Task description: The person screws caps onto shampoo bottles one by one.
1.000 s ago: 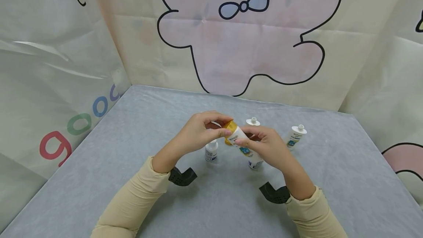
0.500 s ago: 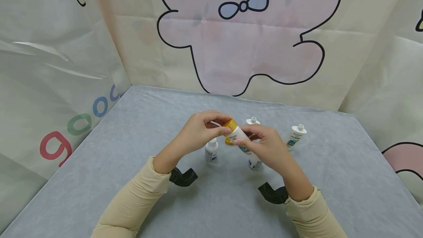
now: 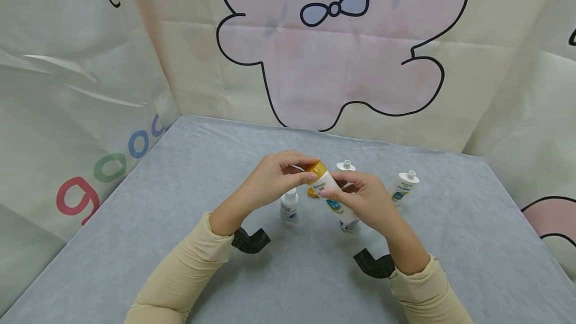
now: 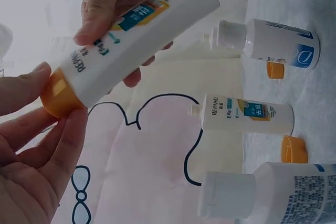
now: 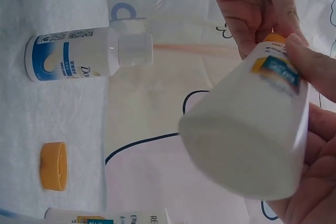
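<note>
Above the table, my left hand [image 3: 281,179] pinches the yellow cap [image 4: 62,95] of a white shampoo bottle [image 4: 139,43] between thumb and fingers. My right hand [image 3: 366,199] grips the same bottle's body, thumb across its front. The bottle is tilted, cap up and to the left, with the cap on its neck. In the right wrist view the bottle's broad white base [image 5: 241,150] faces the camera. Two similar bottles stand uncapped behind: one [image 3: 345,165] partly hidden by my right hand, another [image 3: 404,186] to the right.
A white bottle with a white cap [image 3: 288,205] stands below my left hand. Another white bottle [image 3: 348,225] is partly covered by my right hand. Loose yellow caps [image 4: 275,70] lie on the grey-covered table [image 3: 216,154]. Patterned curtains [image 3: 288,89] surround the back and sides.
The held bottle has turned slightly one way and back, its label shifting between the fingers. Both hands keep nearly the same place; the head view has shifted a little.
</note>
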Demonstrator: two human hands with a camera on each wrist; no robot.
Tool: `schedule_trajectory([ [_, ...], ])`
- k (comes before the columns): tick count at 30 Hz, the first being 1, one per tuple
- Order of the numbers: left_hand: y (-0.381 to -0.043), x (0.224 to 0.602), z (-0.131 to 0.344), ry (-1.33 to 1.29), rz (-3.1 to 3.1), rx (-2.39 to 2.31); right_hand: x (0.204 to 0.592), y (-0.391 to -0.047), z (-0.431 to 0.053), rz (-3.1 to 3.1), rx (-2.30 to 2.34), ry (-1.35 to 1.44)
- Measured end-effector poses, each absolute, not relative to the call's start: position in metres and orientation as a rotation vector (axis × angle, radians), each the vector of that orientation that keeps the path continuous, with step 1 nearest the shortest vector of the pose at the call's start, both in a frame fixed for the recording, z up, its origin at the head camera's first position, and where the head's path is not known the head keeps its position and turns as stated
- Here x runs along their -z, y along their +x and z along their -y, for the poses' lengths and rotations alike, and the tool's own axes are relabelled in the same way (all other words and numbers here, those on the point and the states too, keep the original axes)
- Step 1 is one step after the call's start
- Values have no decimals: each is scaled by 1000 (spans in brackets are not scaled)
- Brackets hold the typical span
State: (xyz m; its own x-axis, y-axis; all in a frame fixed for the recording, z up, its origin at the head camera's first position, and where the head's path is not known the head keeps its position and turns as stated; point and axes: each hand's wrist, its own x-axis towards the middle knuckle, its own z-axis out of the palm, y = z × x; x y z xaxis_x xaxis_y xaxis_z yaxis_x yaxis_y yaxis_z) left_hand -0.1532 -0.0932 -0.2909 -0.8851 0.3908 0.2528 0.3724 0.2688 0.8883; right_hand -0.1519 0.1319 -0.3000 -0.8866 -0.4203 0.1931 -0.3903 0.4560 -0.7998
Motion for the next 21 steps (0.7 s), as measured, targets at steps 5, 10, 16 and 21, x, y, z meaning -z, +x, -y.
schedule_trajectory([
  [5, -153, 292, 91, 706, -2462, -1752, 299, -150, -131, -2676, 1431, -733],
  [10, -153, 294, 90, 708, -2474, -1773, 299, -150, -130, -2692, 1433, -755],
  [16, -152, 294, 91, 787, -2530, -1766, 301, -152, -130, -2658, 1432, -794],
  [21, -152, 293, 92, 843, -2545, -1744, 302, -153, -132, -2617, 1453, -787],
])
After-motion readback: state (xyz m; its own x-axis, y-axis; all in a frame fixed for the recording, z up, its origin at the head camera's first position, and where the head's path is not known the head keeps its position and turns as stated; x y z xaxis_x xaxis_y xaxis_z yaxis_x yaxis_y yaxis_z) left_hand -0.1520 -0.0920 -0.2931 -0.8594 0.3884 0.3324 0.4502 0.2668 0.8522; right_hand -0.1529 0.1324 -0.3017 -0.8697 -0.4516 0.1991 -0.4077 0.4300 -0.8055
